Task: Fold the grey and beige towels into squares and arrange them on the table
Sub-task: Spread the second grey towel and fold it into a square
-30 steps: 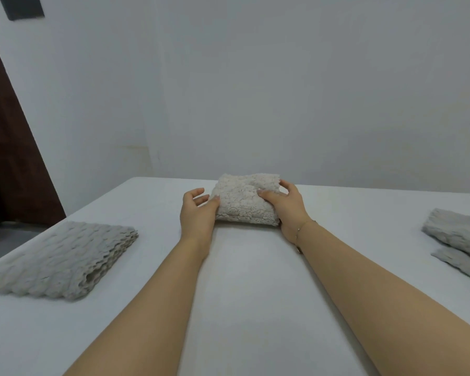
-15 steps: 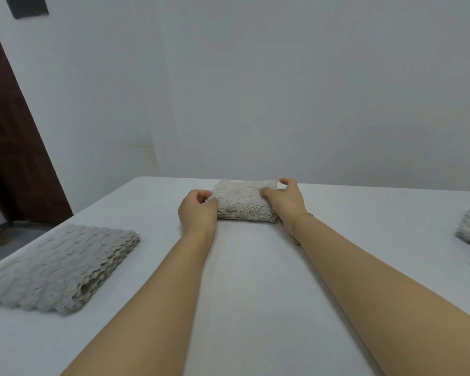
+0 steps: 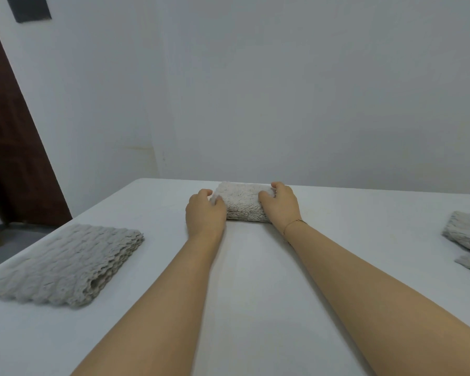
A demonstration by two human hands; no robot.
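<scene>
**Both hands on the folded beige towel at the far edge**

Your folded beige towel (image 3: 243,203) lies flat on the white table (image 3: 255,280), close to its far edge and just short of the wall (image 3: 282,90). Take that towel as your landmark. Your left hand (image 3: 204,213) sits against its left end, fingers curled in and gripping the corner there. Your right hand (image 3: 280,204) covers its right end, fingers bent over the top and thumb on the upper face, holding the fabric.

Left of the beige towel and nearer to you, well apart from it, a folded grey towel (image 3: 65,263) with a wavy knit lies flat by the table's left edge. Right of the beige towel, also well apart, more grey towels (image 3: 467,236) lie at the frame edge, partly cut off. A thin bracelet (image 3: 293,223) circles your right wrist, just behind the beige towel. Far left of it stands a dark brown door (image 3: 14,147).
</scene>
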